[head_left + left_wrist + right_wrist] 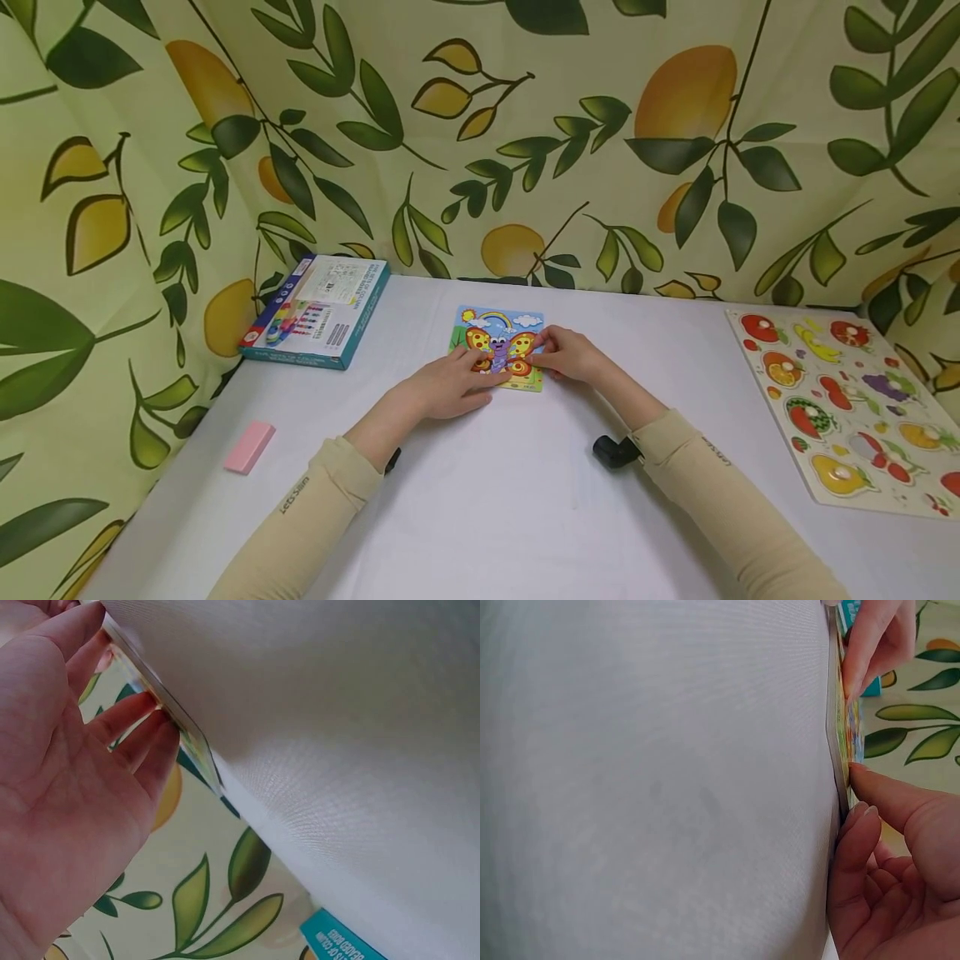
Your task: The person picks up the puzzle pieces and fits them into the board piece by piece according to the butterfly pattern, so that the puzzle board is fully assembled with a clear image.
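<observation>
A small butterfly puzzle [500,343] with a sun, rainbow and clouds lies flat on the white table. My left hand [459,383] rests on its lower left part with fairly straight fingers, their tips touching the picture. In the left wrist view the left hand [75,757] is seen palm-on beside the board's thin edge. At the puzzle's right edge, my right hand [572,354] pinches the board between thumb and curled fingers. The right wrist view shows the right hand [900,855] with its thumb on the picture and fingertips against the side.
A boxed set [318,312] lies at the back left, and a pink block [250,447] nearer the front left. To the right is a fruit puzzle board [847,408] with knobbed pieces. Patterned cloth [480,158] hangs behind the white table [495,500].
</observation>
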`<action>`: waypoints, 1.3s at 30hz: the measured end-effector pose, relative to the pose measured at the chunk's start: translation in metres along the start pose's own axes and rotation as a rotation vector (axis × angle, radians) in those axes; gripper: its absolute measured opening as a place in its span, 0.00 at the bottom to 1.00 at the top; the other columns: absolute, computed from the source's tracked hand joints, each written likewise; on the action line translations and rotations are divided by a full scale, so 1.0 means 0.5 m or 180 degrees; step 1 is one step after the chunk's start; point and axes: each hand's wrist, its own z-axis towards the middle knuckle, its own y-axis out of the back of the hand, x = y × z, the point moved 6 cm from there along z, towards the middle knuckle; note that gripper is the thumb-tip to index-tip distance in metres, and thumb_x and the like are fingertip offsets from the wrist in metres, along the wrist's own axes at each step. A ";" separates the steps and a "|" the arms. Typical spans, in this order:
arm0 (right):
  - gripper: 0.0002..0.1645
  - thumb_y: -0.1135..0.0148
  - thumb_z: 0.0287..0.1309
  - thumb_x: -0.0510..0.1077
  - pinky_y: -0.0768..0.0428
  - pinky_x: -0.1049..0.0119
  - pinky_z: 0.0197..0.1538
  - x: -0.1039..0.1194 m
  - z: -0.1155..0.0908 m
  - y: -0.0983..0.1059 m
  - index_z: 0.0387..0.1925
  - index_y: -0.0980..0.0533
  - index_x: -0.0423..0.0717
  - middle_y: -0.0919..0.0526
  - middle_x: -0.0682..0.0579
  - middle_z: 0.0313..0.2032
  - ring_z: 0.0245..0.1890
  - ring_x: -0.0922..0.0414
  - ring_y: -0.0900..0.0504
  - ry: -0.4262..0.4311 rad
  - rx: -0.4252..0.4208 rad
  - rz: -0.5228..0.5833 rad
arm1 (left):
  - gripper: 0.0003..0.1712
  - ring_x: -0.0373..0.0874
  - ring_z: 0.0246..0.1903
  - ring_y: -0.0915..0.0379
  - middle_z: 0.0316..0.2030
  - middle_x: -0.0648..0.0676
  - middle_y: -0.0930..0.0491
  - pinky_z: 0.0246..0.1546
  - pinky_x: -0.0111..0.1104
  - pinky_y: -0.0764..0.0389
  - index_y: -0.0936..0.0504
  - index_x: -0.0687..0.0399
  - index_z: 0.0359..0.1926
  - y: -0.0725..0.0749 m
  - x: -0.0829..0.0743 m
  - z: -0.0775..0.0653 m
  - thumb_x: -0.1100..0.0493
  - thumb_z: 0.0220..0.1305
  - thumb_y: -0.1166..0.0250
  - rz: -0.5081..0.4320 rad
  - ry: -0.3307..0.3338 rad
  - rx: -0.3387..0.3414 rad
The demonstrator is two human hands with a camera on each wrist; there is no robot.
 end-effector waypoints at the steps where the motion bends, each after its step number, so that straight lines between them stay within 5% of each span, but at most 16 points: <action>1: 0.19 0.34 0.61 0.48 0.29 0.68 0.28 0.000 0.000 0.000 0.47 0.29 0.43 0.28 0.50 0.28 0.21 0.57 0.28 0.0001 -0.0001 -0.0003 | 0.27 0.54 0.67 0.47 0.70 0.55 0.42 0.63 0.47 0.35 0.38 0.24 0.71 0.000 0.000 0.000 0.41 0.73 0.49 -0.0012 0.0001 -0.0002; 39: 0.19 0.33 0.61 0.48 0.30 0.69 0.29 -0.001 -0.007 -0.002 0.47 0.29 0.44 0.28 0.51 0.28 0.21 0.58 0.29 -0.0041 -0.0022 0.0078 | 0.27 0.53 0.64 0.43 0.68 0.58 0.40 0.62 0.48 0.33 0.36 0.27 0.71 0.001 -0.003 -0.001 0.44 0.73 0.47 -0.0126 -0.0110 -0.0078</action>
